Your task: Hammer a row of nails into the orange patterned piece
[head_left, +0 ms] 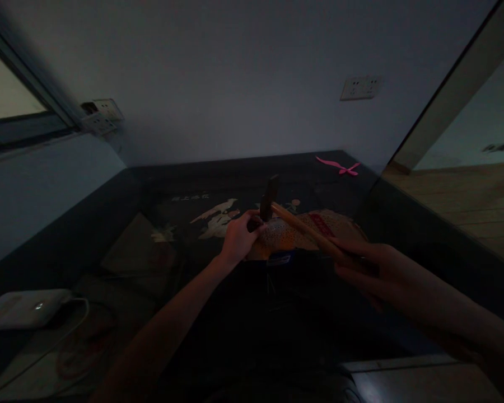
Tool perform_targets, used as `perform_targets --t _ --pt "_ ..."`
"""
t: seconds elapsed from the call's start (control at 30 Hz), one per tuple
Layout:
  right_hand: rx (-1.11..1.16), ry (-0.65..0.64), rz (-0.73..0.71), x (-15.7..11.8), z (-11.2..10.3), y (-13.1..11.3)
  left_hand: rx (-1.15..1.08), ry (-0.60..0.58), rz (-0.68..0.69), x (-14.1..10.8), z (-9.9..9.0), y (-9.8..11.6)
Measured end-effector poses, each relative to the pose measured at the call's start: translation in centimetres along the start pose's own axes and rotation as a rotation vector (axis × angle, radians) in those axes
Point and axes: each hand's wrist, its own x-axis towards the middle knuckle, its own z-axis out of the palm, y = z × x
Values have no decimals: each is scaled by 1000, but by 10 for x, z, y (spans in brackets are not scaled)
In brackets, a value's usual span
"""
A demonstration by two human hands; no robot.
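In the head view my right hand [365, 266] is wrapped round the wooden handle of a hammer [306, 228]. The hammer's dark head is close to the fingertips of my left hand [241, 234]. Those fingers are pinched near the left end of a patterned orange and tan piece [279, 235] with a red band; what they hold is too small and dark to name. A small blue item [280, 258] lies at the piece's front edge. Below it are a few thin, nail-like lines [270, 284].
Everything rests on a dark table [235, 170] with bird pictures, against a wall. A pink ribbon [342, 167] lies at the back right. On the left is a white device [25, 309] with a cable. Sockets [360, 88] are on the wall.
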Motion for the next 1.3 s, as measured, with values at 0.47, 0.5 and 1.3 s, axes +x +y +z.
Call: perform_targets --t 0.47,0.5,1.3 --pt "-15 6 -11 -1 0 -2 -32 16 11 -1 1 0" --pt "-10 25 -12 -2 0 -2 -31 22 14 -1 1 0" --pt "409 327 108 13 21 64 26 -1 103 -2 -3 3"
